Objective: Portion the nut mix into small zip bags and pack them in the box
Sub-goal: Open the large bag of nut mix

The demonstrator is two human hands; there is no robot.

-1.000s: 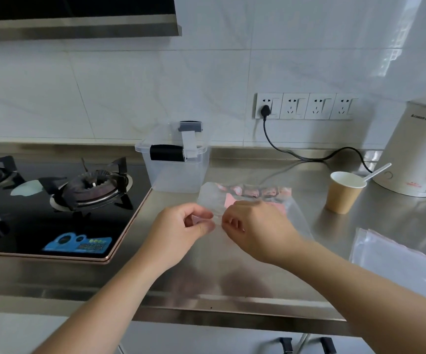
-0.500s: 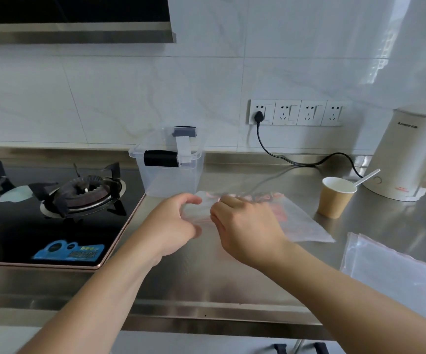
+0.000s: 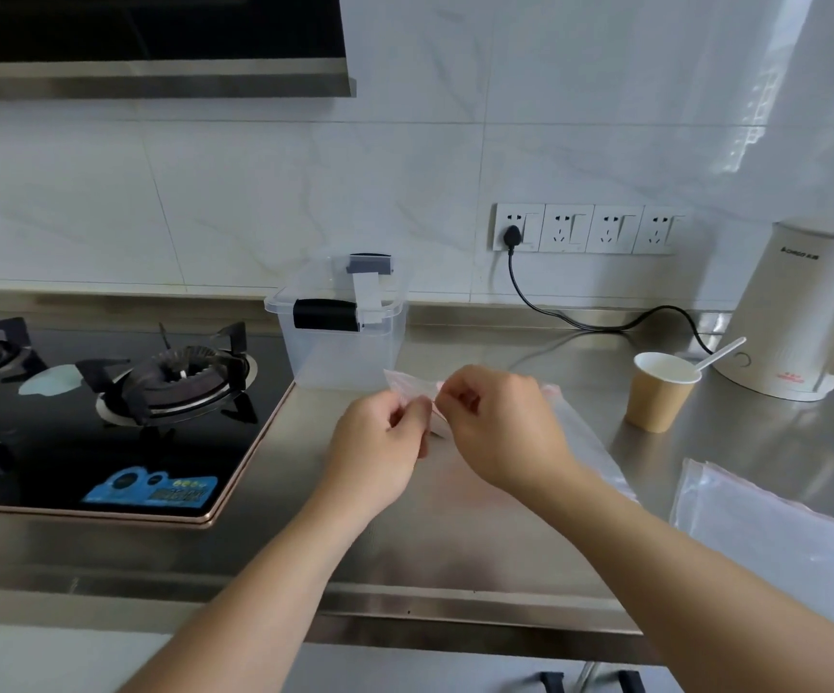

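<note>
A clear zip bag [image 3: 580, 432] with a pink strip lies on the steel counter in front of me. My left hand [image 3: 380, 442] and my right hand [image 3: 500, 427] both pinch its near left edge, close together, and lift that corner slightly. Most of the bag is hidden behind my right hand. The clear plastic box [image 3: 342, 332] with black latches stands just behind my hands, by the wall. A brown paper cup [image 3: 657, 392] with a white spoon in it stands to the right; what it holds cannot be told.
A gas hob [image 3: 120, 407] takes up the counter's left side. A white kettle [image 3: 815, 312] stands at the far right, and its black cord runs to the wall sockets. A stack of clear bags [image 3: 780, 532] lies at the right front edge.
My hands have drawn closer together and lifted the bag's left edge. The bag has turned so that it runs off to the right behind my right hand.
</note>
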